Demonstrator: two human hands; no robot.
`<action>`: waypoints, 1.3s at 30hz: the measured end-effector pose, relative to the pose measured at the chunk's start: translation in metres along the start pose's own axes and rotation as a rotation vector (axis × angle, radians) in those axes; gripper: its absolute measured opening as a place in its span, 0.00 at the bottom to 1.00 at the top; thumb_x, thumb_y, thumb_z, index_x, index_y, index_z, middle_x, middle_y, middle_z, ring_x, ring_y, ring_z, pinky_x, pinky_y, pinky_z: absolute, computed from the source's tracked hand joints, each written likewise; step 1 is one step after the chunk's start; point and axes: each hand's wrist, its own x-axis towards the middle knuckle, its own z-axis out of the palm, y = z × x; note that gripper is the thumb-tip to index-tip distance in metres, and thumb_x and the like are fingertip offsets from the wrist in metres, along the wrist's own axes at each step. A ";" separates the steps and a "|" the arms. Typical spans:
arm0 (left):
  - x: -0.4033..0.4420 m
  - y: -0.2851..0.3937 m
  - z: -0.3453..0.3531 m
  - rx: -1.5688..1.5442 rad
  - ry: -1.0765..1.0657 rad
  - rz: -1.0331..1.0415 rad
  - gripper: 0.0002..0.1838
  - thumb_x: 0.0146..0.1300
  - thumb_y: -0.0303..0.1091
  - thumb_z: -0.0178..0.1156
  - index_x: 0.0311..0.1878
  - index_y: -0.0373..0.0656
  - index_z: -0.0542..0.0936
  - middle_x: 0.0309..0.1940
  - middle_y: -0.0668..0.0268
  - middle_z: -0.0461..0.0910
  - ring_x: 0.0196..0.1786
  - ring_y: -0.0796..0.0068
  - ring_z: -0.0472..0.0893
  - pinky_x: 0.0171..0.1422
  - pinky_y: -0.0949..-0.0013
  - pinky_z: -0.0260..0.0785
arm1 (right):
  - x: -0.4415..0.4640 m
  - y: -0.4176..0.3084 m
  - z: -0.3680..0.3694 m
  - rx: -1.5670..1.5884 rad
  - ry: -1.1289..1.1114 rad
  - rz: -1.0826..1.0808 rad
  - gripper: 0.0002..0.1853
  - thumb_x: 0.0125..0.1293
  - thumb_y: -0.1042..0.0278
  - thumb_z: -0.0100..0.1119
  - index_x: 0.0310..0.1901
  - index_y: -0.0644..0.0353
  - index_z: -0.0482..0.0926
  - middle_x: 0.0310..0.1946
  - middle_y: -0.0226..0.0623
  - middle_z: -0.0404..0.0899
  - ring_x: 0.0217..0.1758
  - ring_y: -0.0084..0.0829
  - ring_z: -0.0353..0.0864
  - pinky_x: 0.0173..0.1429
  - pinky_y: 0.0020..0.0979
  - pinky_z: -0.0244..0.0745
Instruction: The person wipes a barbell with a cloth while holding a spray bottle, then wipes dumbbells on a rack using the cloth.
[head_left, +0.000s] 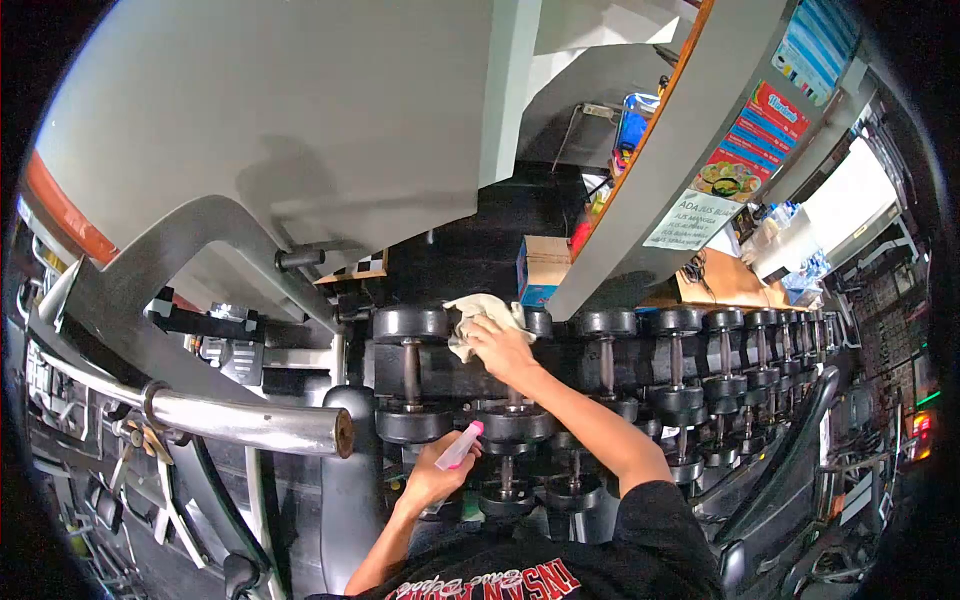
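My right hand (497, 347) presses a pale cloth (484, 309) onto the far end of a black dumbbell (514, 422) on the rack. The cloth hides most of that far end. Lower and to the left, my left hand (440, 472) is wrapped round a spray bottle (459, 448) with a pink top and a translucent body. This hand is near the dumbbell's near end. Just to the left lies another black dumbbell (411, 375) with a metal handle.
More dumbbells (606, 350) line the rack to the right, with a lower row nearer me. A thick chrome bar (250, 422) juts in from the left. Behind the rack stand a cardboard box (545, 262) and a grey pillar with posters (745, 150).
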 end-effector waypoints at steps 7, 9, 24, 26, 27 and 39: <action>0.008 0.006 -0.003 0.058 -0.067 0.056 0.08 0.58 0.26 0.55 0.40 0.37 0.77 0.32 0.63 0.81 0.40 0.74 0.81 0.47 0.71 0.71 | -0.047 0.024 -0.018 0.384 0.608 0.427 0.12 0.53 0.79 0.57 0.41 0.60 0.80 0.40 0.37 0.81 0.47 0.32 0.79 0.55 0.34 0.72; 0.006 0.006 -0.004 0.117 -0.073 0.050 0.08 0.58 0.26 0.56 0.40 0.37 0.77 0.32 0.63 0.81 0.39 0.74 0.81 0.47 0.71 0.71 | -0.062 0.030 0.015 0.688 0.642 0.849 0.07 0.61 0.76 0.52 0.39 0.63 0.78 0.33 0.38 0.79 0.36 0.31 0.79 0.44 0.33 0.75; 0.005 -0.010 -0.004 0.171 -0.096 0.115 0.09 0.59 0.31 0.57 0.42 0.40 0.77 0.35 0.62 0.81 0.41 0.68 0.81 0.48 0.68 0.72 | -0.058 0.049 0.036 1.048 0.709 1.230 0.12 0.65 0.71 0.49 0.48 0.64 0.77 0.44 0.42 0.81 0.46 0.36 0.79 0.51 0.33 0.71; 0.006 -0.011 -0.003 0.131 -0.112 -0.025 0.09 0.59 0.31 0.57 0.42 0.39 0.77 0.35 0.61 0.81 0.42 0.70 0.81 0.48 0.69 0.71 | -0.046 0.036 -0.001 0.723 0.607 0.876 0.11 0.63 0.73 0.51 0.45 0.64 0.77 0.43 0.48 0.80 0.50 0.47 0.78 0.52 0.36 0.71; 0.006 -0.011 -0.001 0.128 -0.116 -0.031 0.09 0.59 0.31 0.57 0.42 0.39 0.77 0.35 0.61 0.81 0.42 0.70 0.81 0.48 0.69 0.71 | -0.038 0.035 -0.016 0.543 0.641 0.615 0.11 0.62 0.73 0.52 0.45 0.63 0.78 0.42 0.49 0.80 0.50 0.50 0.77 0.51 0.38 0.72; 0.007 -0.017 -0.006 0.229 -0.033 0.087 0.08 0.60 0.32 0.59 0.41 0.40 0.77 0.32 0.61 0.81 0.38 0.70 0.81 0.44 0.69 0.72 | -0.022 0.202 0.152 1.046 -0.421 0.787 0.17 0.58 0.54 0.56 0.29 0.62 0.79 0.25 0.30 0.78 0.28 0.25 0.73 0.35 0.35 0.69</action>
